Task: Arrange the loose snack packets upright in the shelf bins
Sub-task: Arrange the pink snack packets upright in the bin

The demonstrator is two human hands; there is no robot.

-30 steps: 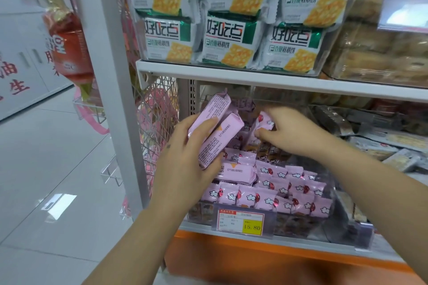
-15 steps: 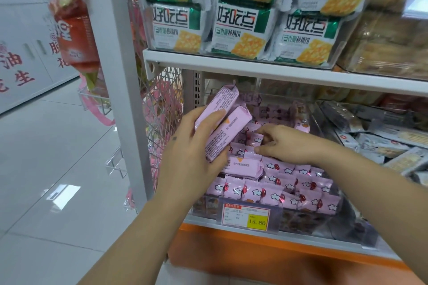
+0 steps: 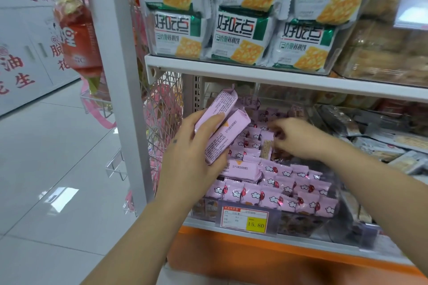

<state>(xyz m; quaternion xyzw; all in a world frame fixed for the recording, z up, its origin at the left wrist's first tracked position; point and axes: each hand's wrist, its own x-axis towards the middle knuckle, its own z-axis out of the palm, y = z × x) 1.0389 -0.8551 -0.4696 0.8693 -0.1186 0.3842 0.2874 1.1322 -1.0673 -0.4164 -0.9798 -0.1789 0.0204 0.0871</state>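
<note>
Two packets [image 3: 221,133] stay gripped in your left hand [image 3: 192,162]; your right hand [image 3: 298,137], its packet now set down, probes the bin [image 3: 324,227], grip unclear.

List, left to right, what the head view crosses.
Red hanging bag → white shelf post → left hand gripping two pink packets → right hand → grey packets in the neighbouring bin.

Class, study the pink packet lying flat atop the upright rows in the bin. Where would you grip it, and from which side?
Probably pinch the flat packet across its short width near its exposed right end, coming from above and the right: it lies flat, and its left end sits behind the left hand.
</note>
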